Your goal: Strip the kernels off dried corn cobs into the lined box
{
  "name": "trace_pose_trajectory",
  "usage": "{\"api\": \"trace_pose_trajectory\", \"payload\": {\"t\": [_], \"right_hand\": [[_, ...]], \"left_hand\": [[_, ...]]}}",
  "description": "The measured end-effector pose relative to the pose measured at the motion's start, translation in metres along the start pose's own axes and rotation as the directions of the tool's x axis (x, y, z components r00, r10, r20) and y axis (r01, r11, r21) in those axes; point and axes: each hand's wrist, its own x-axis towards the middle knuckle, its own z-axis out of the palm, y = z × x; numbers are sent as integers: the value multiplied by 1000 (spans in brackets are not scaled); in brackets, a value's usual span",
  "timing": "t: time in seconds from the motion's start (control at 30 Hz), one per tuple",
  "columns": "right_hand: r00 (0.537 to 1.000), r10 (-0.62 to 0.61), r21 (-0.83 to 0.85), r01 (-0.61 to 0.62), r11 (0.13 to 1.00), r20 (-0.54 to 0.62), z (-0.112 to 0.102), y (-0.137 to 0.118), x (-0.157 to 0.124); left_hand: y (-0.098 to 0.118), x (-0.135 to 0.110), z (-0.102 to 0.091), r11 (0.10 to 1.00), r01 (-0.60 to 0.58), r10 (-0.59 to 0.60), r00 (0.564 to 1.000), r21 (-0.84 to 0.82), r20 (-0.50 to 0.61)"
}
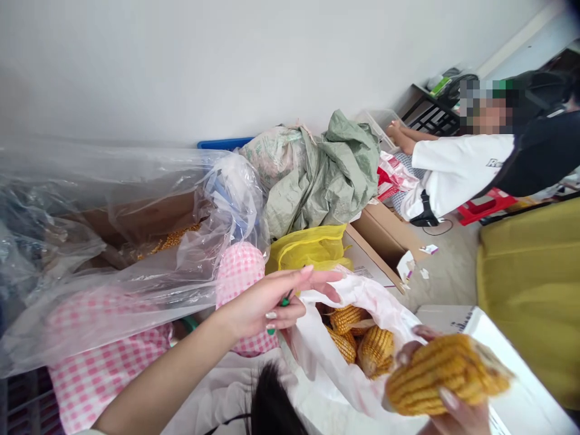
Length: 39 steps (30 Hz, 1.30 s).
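My right hand [462,417] grips a dried ear of corn [444,374], its yellow kernels still on and some dry husk at one end. My left hand [283,299] is over the edge of a white bag, index finger stretched out and lower fingers curled round a thin tool with a green handle [270,331]; the rest of that tool is hidden. Inside the white bag [312,356] lie several more corn ears [375,350]. Loose kernels [176,238] show within a clear plastic sheet [149,290] on the left.
Pink checked cloth [109,356] covers my legs. Beyond the bag are a yellow mesh bag [312,248], a grey-green woven sack [335,175] and an open cardboard box [385,235]. A white box [448,317] stands at right. Another person in a white shirt [466,163] sits farther off.
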Motion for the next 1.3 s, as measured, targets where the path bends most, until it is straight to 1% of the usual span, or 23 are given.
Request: {"api": "trace_pose_trajectory", "payload": {"t": [0.03, 0.07, 0.1, 0.13, 0.17, 0.2, 0.23, 0.27, 0.3, 0.43, 0.53, 0.67, 0.73, 0.77, 0.83, 0.9, 0.97, 1.03, 1.07, 1.13, 1.2, 1.27, 1.3], "right_hand": [[994, 68, -87, -76, 993, -86, -5, 1, 2], [971, 156, -164, -187, 969, -184, -9, 2, 3], [933, 239, -189, -295, 937, -270, -10, 3, 3], [892, 313, -147, -375, 915, -325, -9, 5, 2], [870, 372, -48, -407, 912, -325, -6, 6, 0], [875, 400, 92, -390, 916, -273, -1, 7, -1], [895, 392, 231, -344, 910, -213, 6, 7, -3], [918, 364, 325, -299, 897, -160, 14, 6, -4], [935, 338, 374, -277, 885, -107, 23, 3, -3], [961, 257, 440, -274, 855, 99, 68, -12, 6], [954, 162, 462, -266, 846, 251, 102, -21, 15], [913, 82, 471, -282, 836, 400, 142, -40, 16], [913, 33, 484, -246, 840, 407, 160, -56, 13], [923, -6, 492, -199, 848, 384, 168, -65, 10], [946, -116, 490, -51, 870, 304, 182, -81, 5], [940, -261, 443, 143, 885, 219, 192, -93, 0], [890, -407, 349, 322, 880, 205, 201, -101, -5], [818, -507, 276, 438, 855, 271, 210, -106, -10], [782, -530, 265, 463, 846, 327, 214, -108, -12], [709, -551, 296, 465, 835, 441, 224, -111, -17], [645, -550, 333, 438, 835, 531, 233, -114, -21], [604, -529, 329, 417, 847, 596, 242, -115, -25], [596, -510, 315, 406, 858, 620, 246, -116, -26]], "left_hand": [[1, -2, -3, 994, 26, -23, 999, -104, 31], [2, -3, -6, 983, 38, -29, 998, -180, 55], [3, -5, -8, 971, 39, -23, 997, -235, 71], [3, -6, -9, 961, 28, -6, 997, -274, 81], [4, -7, -9, 953, 11, 15, 996, -304, 83], [4, -7, -8, 945, -8, 37, 996, -326, 83], [4, -8, -7, 939, -30, 60, 995, -342, 79], [5, -8, -6, 934, -54, 85, 994, -354, 72], [6, -9, -4, 929, -80, 109, 992, -362, 60], [10, -16, 1, 914, -169, 186, 982, -369, 11], [14, -26, 1, 905, -216, 230, 973, -368, -4], [19, -43, -3, 878, -300, 305, 951, -374, -47], [21, -50, -6, 861, -346, 343, 936, -373, -77], [22, -54, -7, 851, -370, 361, 928, -373, -95], [23, -61, -10, 830, -415, 392, 909, -371, -141], [24, -66, -13, 809, -464, 418, 886, -359, -203], [24, -70, -15, 800, -511, 441, 856, -313, -272], [23, -73, -17, 805, -562, 478, 804, -191, -354], [22, -74, -17, 809, -580, 504, 767, -93, -398], [21, -75, -19, 812, -562, 561, 676, 157, -478], [19, -78, -20, 801, -462, 599, 600, 381, -530], [18, -82, -22, 791, -359, 608, 558, 496, -565], [18, -84, -24, 791, -331, 605, 547, 514, -578]]}}
